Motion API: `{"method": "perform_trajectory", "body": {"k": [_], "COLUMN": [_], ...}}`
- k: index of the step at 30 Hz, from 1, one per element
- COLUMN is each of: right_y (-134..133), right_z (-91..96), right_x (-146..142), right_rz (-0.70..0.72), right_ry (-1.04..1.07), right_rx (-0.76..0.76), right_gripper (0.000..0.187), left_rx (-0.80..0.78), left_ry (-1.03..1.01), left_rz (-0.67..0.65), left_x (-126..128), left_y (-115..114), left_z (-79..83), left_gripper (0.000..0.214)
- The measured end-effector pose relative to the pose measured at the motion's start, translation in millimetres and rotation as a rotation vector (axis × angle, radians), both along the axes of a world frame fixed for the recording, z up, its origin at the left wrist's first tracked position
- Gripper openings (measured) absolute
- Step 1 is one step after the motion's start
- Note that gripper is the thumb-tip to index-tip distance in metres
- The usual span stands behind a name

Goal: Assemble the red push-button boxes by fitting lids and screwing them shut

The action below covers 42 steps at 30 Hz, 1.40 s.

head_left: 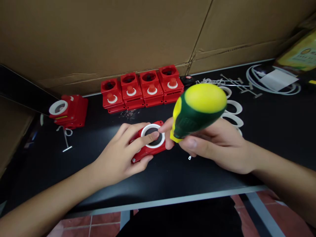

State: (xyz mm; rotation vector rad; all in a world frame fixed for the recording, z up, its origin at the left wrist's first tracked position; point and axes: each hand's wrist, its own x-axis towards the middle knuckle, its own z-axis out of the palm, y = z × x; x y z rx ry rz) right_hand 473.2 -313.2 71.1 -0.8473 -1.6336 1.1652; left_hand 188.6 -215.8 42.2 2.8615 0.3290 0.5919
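Note:
My left hand grips a red box lying on the black table, thumb along its near side. Its index finger rests on the dark round centre inside the box's white ring. My right hand is closed around a screwdriver with a green and yellow handle, whose end faces up toward me. A right fingertip reaches to the edge of the ring. The screwdriver's shaft and most of its tip are hidden behind the hand. Below that hand, a small pale metal bit shows; I cannot tell what it belongs to.
Several red boxes with red knobs line the cardboard wall. Another red box with a white ring stands left, near a T-shaped metal rod. White rings, thin rods, a coiled cable and a yellow bag lie right.

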Motion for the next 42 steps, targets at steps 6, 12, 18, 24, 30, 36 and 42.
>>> {"method": "perform_trajectory", "body": {"k": [6,12,18,24,30,36,42], "right_y": [0.4,1.1,-1.0,-3.0,1.9,5.5,1.3], "right_z": [4.7,8.8,5.9,4.5,6.8,3.6,-7.4], "right_x": [2.2,-6.3,-10.2,-5.2,-2.5,-5.5,-10.4], "right_rz": [0.011,0.028,0.119,0.128,0.099,0.057,0.013], "right_ry": [0.008,0.158,0.255,0.232,0.13,0.161,0.263], "right_rx": [0.0,-0.239,-0.416,-0.29,-0.177,-0.193,-0.291], "right_gripper": [0.023,0.021,0.036,0.024,0.017,0.026,0.035], "left_rx": [0.007,-0.065,-0.054,-0.066,-0.059,-0.037,-0.085], "left_ry": [0.002,0.058,0.037,0.082,0.08,0.114,0.087], "left_rz": [0.006,0.01,0.006,0.016,0.026,-0.001,0.025], "left_x": [0.9,0.4,0.7,2.5,1.3,-1.7,-2.2], "left_y": [-0.2,0.4,0.4,-0.3,0.2,1.9,1.6], "left_z": [1.3,3.3,3.6,6.1,6.6,4.0,-0.4], "left_gripper": [0.043,0.042,0.042,0.04,0.044,0.051,0.054]}}
